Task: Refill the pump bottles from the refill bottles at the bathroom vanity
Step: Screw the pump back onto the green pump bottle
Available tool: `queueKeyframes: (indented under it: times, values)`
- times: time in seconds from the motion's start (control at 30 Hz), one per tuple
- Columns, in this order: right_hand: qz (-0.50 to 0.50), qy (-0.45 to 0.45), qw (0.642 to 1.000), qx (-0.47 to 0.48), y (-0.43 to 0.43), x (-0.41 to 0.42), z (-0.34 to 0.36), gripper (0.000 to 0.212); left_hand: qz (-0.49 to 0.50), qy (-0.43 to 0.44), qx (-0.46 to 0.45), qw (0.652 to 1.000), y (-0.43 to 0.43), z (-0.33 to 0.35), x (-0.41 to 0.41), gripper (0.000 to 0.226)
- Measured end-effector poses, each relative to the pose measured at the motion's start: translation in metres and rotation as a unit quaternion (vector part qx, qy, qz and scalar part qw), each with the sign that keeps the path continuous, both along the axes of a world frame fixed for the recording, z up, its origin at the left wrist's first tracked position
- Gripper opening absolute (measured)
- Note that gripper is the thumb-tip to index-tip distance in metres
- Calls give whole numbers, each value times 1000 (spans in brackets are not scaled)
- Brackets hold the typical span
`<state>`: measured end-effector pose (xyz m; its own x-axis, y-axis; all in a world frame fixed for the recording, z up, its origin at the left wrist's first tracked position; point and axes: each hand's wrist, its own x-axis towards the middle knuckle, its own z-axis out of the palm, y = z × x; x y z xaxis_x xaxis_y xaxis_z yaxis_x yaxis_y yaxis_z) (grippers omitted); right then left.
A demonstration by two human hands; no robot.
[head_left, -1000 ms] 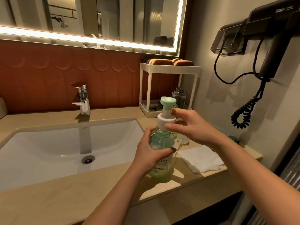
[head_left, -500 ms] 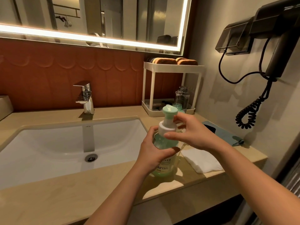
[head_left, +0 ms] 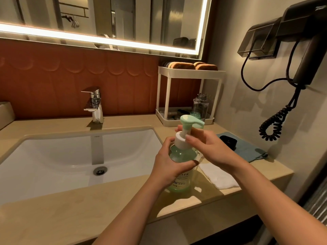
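A broad strip of bench along the lower left of the frame, in front of the sink, lies open to a hand. So does the basin, up to the faucet at its back edge. At centre the pump bottle, gripped by the left hand and right hand, blocks the way. Just right of it lies a white cloth, then a blue cloth carrying a black object. Behind stands a white rack, and a coiled cord hangs at the right.

Pump nozzle now further right.
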<state>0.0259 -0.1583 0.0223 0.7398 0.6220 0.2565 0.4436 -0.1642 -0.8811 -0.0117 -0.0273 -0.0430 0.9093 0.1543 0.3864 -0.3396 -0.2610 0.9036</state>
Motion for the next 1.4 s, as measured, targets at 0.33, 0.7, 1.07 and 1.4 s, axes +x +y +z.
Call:
queueKeyframes:
  times: [0.33, 0.7, 1.07, 1.4]
  values:
    - [-156, -127, 978, -62, 31, -3, -1, 38, 5, 1, -4, 1000, -1, -1, 2, 69]
    - [-68, -87, 994, -3, 2, -2, 7, 24, -4, -2, -10, 1000, 1, -1, 1, 60]
    - [-13, 59, 998, -4, 14, -4, 3, 32, -5, 3, -4, 1000, 0, -1, 1, 64]
    - [-83, -37, 995, 49, 10, -1, 3, 34, -11, -6, -1, 1000, 0, -1, 0, 62]
